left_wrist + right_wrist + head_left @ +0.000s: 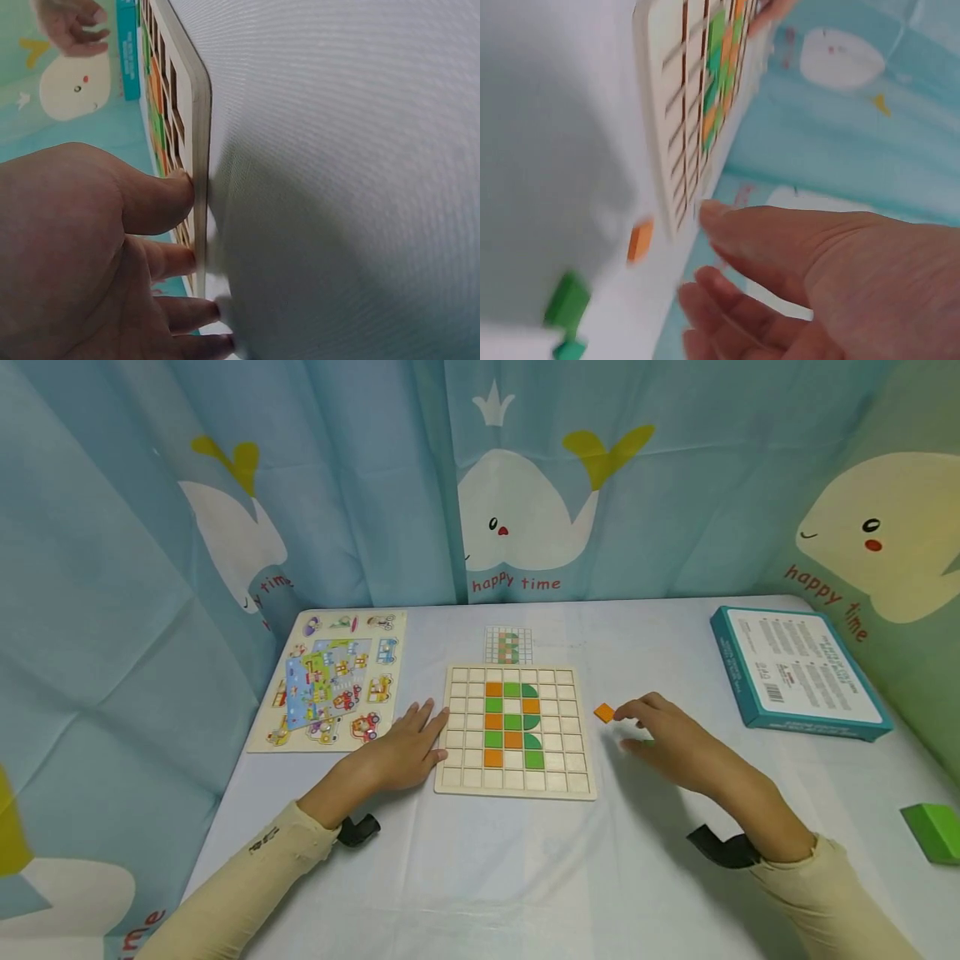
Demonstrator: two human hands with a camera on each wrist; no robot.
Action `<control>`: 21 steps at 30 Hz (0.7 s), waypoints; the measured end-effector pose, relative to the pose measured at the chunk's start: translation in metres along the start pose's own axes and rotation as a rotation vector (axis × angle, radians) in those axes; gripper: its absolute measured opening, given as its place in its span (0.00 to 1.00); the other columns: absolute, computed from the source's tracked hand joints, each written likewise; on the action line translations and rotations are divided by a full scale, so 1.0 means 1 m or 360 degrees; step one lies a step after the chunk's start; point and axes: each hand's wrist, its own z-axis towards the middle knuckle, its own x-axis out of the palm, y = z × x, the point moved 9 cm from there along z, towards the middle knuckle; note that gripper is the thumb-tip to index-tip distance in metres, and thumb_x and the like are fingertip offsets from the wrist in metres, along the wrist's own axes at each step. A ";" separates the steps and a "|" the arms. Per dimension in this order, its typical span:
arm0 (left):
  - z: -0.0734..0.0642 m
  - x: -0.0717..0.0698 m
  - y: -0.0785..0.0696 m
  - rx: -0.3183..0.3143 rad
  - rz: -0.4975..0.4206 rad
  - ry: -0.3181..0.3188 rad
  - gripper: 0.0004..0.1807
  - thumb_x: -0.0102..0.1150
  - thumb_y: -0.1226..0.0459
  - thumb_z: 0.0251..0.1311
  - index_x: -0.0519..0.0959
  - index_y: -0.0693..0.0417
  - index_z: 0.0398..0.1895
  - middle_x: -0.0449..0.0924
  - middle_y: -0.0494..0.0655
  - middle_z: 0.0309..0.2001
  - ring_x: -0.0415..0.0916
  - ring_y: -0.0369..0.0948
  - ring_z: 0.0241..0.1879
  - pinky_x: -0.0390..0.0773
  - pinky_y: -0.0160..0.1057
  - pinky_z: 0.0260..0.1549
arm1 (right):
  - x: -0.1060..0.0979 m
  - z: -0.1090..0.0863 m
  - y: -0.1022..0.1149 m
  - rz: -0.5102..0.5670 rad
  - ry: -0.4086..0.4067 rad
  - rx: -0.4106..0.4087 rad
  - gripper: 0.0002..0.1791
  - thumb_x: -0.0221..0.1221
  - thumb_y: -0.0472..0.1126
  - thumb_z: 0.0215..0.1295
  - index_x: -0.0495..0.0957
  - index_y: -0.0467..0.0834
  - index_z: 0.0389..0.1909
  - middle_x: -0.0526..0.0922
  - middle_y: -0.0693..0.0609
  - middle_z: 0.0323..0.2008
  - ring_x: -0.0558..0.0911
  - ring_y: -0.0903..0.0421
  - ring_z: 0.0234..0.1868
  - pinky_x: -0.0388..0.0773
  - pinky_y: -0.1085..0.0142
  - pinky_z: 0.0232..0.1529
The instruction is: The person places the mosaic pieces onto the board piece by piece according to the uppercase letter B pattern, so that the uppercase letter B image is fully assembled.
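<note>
A wooden grid board [558, 783] lies on the white table, with orange and green squares and darker green quarter-round tiles set in some of its cells. My left hand [408, 750] rests at the board's left edge; in the left wrist view its thumb [161, 201] and fingers touch the rim. Right of the board lies a loose orange tile [604, 713]. My right hand [671, 739] hovers beside that tile, fingers loosely bent and nothing between them. Loose green pieces [568, 300] lie close by in the right wrist view, mostly hidden under the hand from above.
Behind the board lies a small printed pattern card [508, 645]. A picture puzzle board [262, 739] with a blue illustrated sheet on it is at the left. To the right are a teal box [810, 672] and a green block [933, 832]. Whale-print curtains [397, 485] surround the table.
</note>
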 end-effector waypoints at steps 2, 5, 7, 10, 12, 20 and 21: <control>0.000 0.000 0.000 -0.0006 0.0012 0.0006 0.38 0.42 0.51 0.84 0.45 0.57 0.87 0.36 0.63 0.86 0.34 0.62 0.85 0.48 0.60 0.81 | 0.000 -0.006 -0.015 -0.0024 0.0058 0.0079 0.20 0.67 0.33 0.70 0.77 0.35 0.61 0.77 0.35 0.57 0.81 0.38 0.53 0.82 0.42 0.53; 0.000 0.000 0.001 -0.0007 0.0025 0.0007 0.39 0.42 0.50 0.84 0.45 0.56 0.87 0.36 0.63 0.86 0.34 0.61 0.85 0.48 0.60 0.81 | 0.005 -0.013 -0.036 -0.0066 0.0145 0.0197 0.20 0.67 0.32 0.69 0.77 0.34 0.60 0.76 0.33 0.55 0.82 0.39 0.51 0.83 0.42 0.51; 0.001 0.000 0.001 -0.0005 0.0028 0.0009 0.39 0.42 0.50 0.84 0.45 0.56 0.87 0.36 0.63 0.86 0.34 0.62 0.85 0.48 0.60 0.81 | 0.010 -0.018 -0.046 -0.0079 0.0157 0.0235 0.20 0.67 0.31 0.68 0.77 0.32 0.58 0.76 0.32 0.53 0.82 0.39 0.49 0.83 0.42 0.49; 0.002 0.001 0.001 0.0001 0.0022 0.0007 0.39 0.42 0.50 0.84 0.45 0.57 0.87 0.36 0.63 0.86 0.34 0.62 0.84 0.48 0.60 0.81 | 0.015 -0.022 -0.052 -0.0049 0.0114 0.0218 0.17 0.66 0.29 0.68 0.78 0.31 0.55 0.77 0.33 0.51 0.82 0.40 0.47 0.83 0.44 0.48; 0.002 0.001 0.001 0.0004 0.0011 0.0004 0.38 0.42 0.50 0.84 0.45 0.57 0.87 0.36 0.63 0.86 0.34 0.62 0.84 0.48 0.61 0.81 | 0.016 -0.023 -0.053 -0.0028 0.0069 0.0193 0.15 0.65 0.28 0.68 0.78 0.31 0.53 0.77 0.34 0.50 0.82 0.40 0.47 0.83 0.44 0.48; 0.001 0.001 0.001 0.0002 -0.0010 -0.0003 0.38 0.42 0.51 0.84 0.45 0.56 0.87 0.36 0.63 0.86 0.34 0.62 0.85 0.48 0.61 0.81 | 0.019 -0.024 -0.052 0.0049 -0.0112 0.0045 0.12 0.65 0.29 0.69 0.80 0.32 0.52 0.79 0.39 0.48 0.82 0.44 0.47 0.83 0.49 0.48; 0.001 0.001 0.001 0.0003 -0.0011 -0.0002 0.38 0.42 0.51 0.84 0.45 0.56 0.87 0.36 0.63 0.86 0.34 0.62 0.85 0.48 0.61 0.81 | 0.020 -0.023 -0.052 0.0061 -0.0128 0.0037 0.13 0.65 0.29 0.70 0.80 0.32 0.52 0.80 0.39 0.48 0.82 0.45 0.47 0.83 0.50 0.48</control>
